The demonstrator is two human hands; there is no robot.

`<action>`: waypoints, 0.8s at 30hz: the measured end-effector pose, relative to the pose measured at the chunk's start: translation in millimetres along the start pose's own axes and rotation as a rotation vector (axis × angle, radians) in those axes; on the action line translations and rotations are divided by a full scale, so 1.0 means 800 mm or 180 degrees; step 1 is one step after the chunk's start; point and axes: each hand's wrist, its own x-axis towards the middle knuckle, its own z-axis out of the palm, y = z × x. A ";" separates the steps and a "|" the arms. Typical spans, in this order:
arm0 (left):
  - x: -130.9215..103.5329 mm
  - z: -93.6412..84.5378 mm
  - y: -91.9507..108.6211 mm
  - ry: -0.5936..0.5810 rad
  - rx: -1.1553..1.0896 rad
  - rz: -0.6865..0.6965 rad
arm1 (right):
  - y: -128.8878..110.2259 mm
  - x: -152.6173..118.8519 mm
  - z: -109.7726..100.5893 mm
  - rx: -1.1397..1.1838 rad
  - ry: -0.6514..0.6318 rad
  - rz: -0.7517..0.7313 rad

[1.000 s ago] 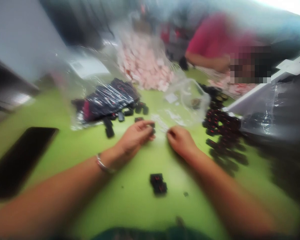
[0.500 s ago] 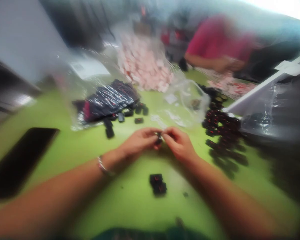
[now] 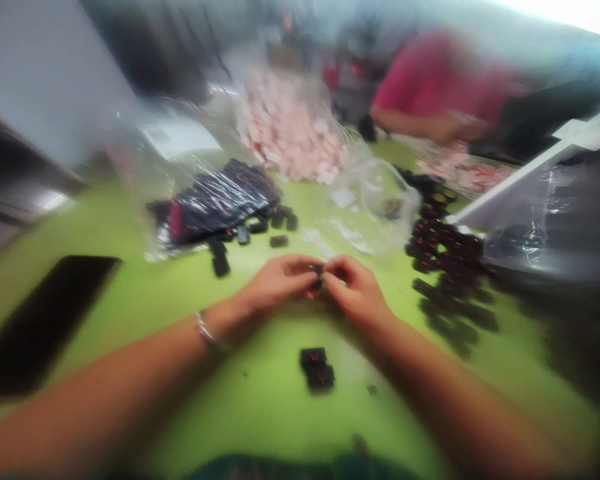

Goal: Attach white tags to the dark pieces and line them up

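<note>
My left hand (image 3: 287,279) is closed in a pinch round a small black part (image 3: 317,275), which the fingers partly cover. Close against it, my right hand (image 3: 354,283) has its thumb and forefinger pressed together at the part's right side; whether they grip the part itself or something tiny on it cannot be made out. Two small black blocks with red marks (image 3: 317,369) lie on the green table (image 3: 280,413) below my hands. Beyond my left hand are a single black block (image 3: 279,241) and a dark elongated piece (image 3: 219,257).
A clear bag of black parts (image 3: 225,200) lies at back left, beside a bag of pale pink pieces (image 3: 293,133). Dark parts with red spots (image 3: 443,247) are heaped at right. A black phone-like slab (image 3: 50,323) lies left. A person in a pink top (image 3: 430,87) sits opposite.
My right thumb and fingers have shifted slightly left, closer in against the black part. My left hand stays almost still, and the things on the table lie as before.
</note>
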 end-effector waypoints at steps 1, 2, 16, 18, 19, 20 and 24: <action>0.000 -0.002 0.001 -0.0017 0.0058 0.0022 | 0.000 0.000 -0.002 0.0298 -0.0089 0.0260; 0.000 -0.003 0.001 -0.0041 0.0132 0.0038 | 0.000 0.001 -0.004 0.0613 -0.0258 0.0565; 0.001 -0.002 0.003 0.0150 0.0130 0.0186 | -0.013 0.003 -0.007 0.1145 -0.0609 0.1160; 0.002 -0.003 0.002 0.0135 0.0185 0.0212 | -0.014 0.002 -0.006 0.1120 -0.0605 0.1167; 0.002 -0.004 0.002 0.0113 0.0203 0.0228 | -0.014 0.002 -0.006 0.1105 -0.0608 0.1159; 0.003 -0.004 0.002 0.0094 0.0219 0.0248 | -0.014 0.001 -0.006 0.1089 -0.0613 0.1147; 0.002 -0.005 0.002 0.0057 0.0330 0.0262 | -0.013 0.001 -0.005 0.0978 -0.0596 0.1113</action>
